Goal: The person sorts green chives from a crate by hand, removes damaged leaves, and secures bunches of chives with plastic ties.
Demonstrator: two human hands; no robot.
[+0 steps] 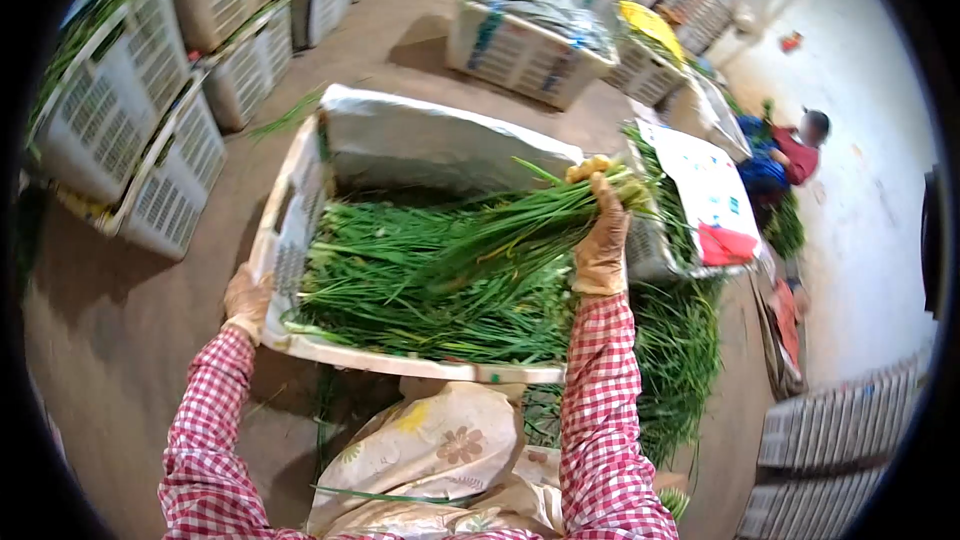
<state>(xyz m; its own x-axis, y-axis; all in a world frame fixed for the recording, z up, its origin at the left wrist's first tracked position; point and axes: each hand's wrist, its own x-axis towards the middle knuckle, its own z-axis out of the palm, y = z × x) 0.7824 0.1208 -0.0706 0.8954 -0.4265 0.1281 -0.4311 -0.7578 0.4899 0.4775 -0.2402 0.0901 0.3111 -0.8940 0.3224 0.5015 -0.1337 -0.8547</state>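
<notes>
A white plastic crate (283, 210) lined with a pale sheet (440, 135) stands before me, filled with long green onions (420, 290). My left hand (248, 298) is closed over the crate's left rim. Above the crate's right side, my right hand (602, 235) grips a bunch of green onions (520, 220) near its pale root ends. The leaves of that bunch trail left over the ones lying in the crate. Both hands appear to wear thin tan gloves. A floral apron (430, 450) covers my lap.
More green onions (675, 360) are heaped to my right. Crates of greens are stacked at the left (110, 110), and a covered crate (530, 50) stands farther back. A person in a red top (795, 158) sits by the right wall. Crates (830, 430) stand at lower right.
</notes>
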